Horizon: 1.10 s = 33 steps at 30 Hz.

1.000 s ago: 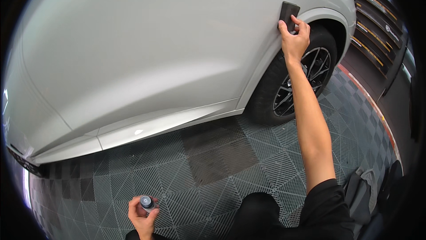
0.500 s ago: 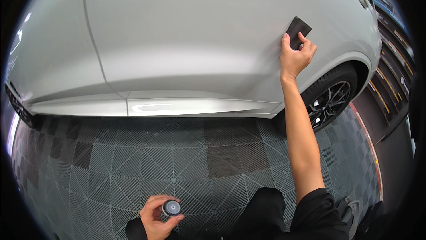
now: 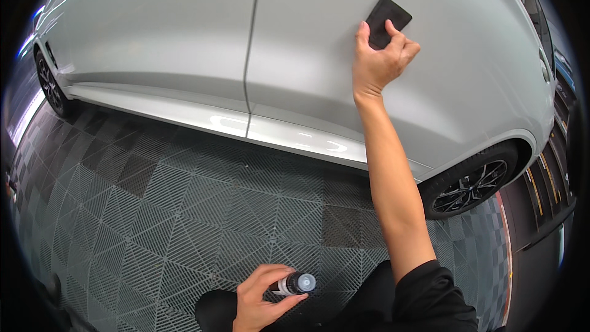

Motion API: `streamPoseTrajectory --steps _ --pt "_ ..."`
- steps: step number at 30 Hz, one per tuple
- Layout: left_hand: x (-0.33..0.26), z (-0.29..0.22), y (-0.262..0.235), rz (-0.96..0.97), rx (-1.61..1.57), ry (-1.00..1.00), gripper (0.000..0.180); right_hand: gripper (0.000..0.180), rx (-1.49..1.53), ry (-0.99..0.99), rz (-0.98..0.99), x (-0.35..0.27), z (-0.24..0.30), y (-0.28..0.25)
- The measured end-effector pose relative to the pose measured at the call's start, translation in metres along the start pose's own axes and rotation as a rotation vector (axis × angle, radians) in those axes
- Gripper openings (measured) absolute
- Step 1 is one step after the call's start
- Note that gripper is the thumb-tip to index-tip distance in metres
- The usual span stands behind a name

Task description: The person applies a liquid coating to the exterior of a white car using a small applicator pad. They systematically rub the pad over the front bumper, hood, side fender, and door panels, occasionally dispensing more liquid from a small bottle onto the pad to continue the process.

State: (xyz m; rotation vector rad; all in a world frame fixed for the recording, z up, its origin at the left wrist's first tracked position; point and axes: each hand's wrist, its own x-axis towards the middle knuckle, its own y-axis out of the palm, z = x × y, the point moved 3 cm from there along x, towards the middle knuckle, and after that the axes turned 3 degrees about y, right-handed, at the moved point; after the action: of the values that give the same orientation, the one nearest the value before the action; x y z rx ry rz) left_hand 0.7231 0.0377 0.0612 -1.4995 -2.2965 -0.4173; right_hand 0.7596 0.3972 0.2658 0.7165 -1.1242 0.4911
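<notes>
My right hand [image 3: 382, 65] reaches up to the silver-white car door [image 3: 307, 31], arm stretched out. Its thumb and fingers grip a black rectangular applicator pad [image 3: 393, 15], which lies against the door panel to the right of the vertical door seam. Low in the view, my left hand [image 3: 261, 300] holds a small bottle [image 3: 286, 284] between thumb and fingers. The bottle has a dark neck and a pale round top, tilted to the right, away from my palm. Its label is partly covered by the fingers.
Below the door runs the light side sill [image 3: 301, 135]. A rear wheel [image 3: 470, 187] stands at the right and a front wheel [image 3: 50, 83] at the far left. Grey ribbed tiles [image 3: 203, 209] cover the floor. Dark shelving [image 3: 544, 187] stands beyond the rear wheel.
The view has swung left, so the door seam now appears farther right. My right hand and the pad appear higher and farther left in view. The bottle now shows more of its side.
</notes>
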Motion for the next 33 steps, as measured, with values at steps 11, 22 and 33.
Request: streamPoseTrajectory --steps 11,22,33 --pt "-0.008 0.002 -0.039 -0.031 -0.062 -0.081 0.050 0.040 0.053 -0.034 0.022 -0.045 0.128 0.081" --pt "-0.011 -0.008 -0.045 -0.005 -0.022 0.002 0.052 0.037 -0.015 0.144 0.095 -0.092 0.136 0.071" --pt "-0.012 -0.018 -0.025 0.035 0.137 -0.090 0.049 0.031 -0.070 0.043 0.159 -0.068 0.028 -0.001"
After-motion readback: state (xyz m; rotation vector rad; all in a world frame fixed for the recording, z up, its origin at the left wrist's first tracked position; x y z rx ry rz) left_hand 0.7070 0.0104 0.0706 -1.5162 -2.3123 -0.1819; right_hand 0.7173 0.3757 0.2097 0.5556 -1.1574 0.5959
